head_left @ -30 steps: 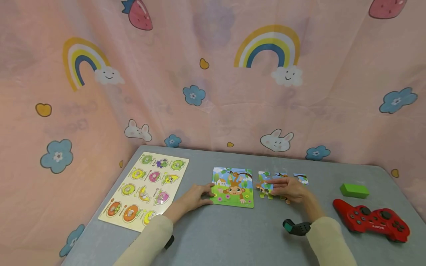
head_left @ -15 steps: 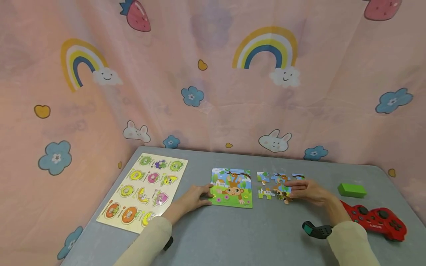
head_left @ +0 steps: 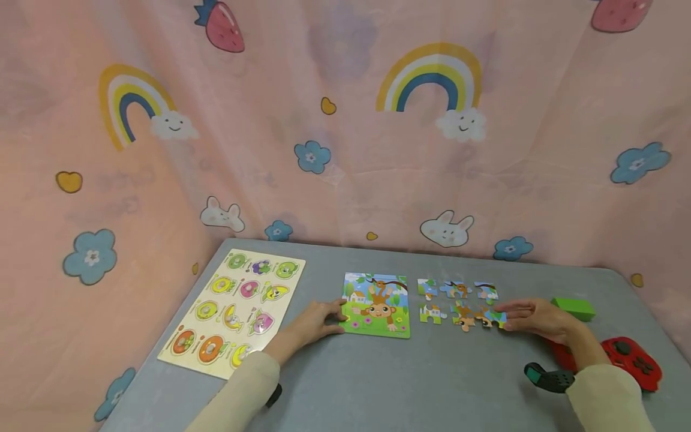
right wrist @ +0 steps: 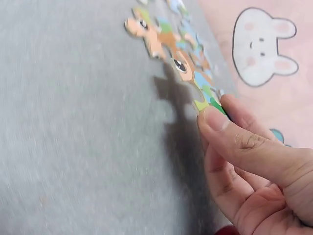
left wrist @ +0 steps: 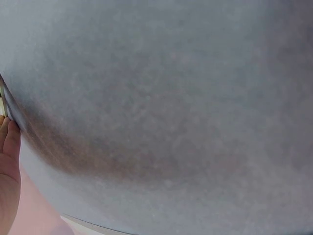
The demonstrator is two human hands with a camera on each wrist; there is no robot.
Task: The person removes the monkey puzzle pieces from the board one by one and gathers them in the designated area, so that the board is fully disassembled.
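Note:
In the head view my left hand (head_left: 312,323) holds the left edge of a square board with a monkey picture (head_left: 376,307), thumb and fingers along that edge. The left wrist view shows only part of that hand. To the right, my right hand (head_left: 540,321) pinches a jigsaw piece (right wrist: 182,68) bearing a monkey's eye between thumb and fingers. This piece is beside the monkey-face piece (head_left: 464,316); whether they interlock I cannot tell. A house piece (head_left: 430,313) lies farther left. Behind them are a leafy piece (head_left: 427,288), a tail piece (head_left: 456,289) and a branch piece (head_left: 486,291).
A cream fruit peg puzzle (head_left: 213,330) lies at the left of the grey table (head_left: 421,384). Over on the right are a green block (head_left: 573,309) and a red game controller (head_left: 631,363), partly behind my right wrist. A pink patterned curtain (head_left: 367,144) hangs behind the table.
My right hand has moved right along the lower row. The house and monkey-face pieces now lie uncovered, and the eye piece is at the row's right end. My left hand stays at the board.

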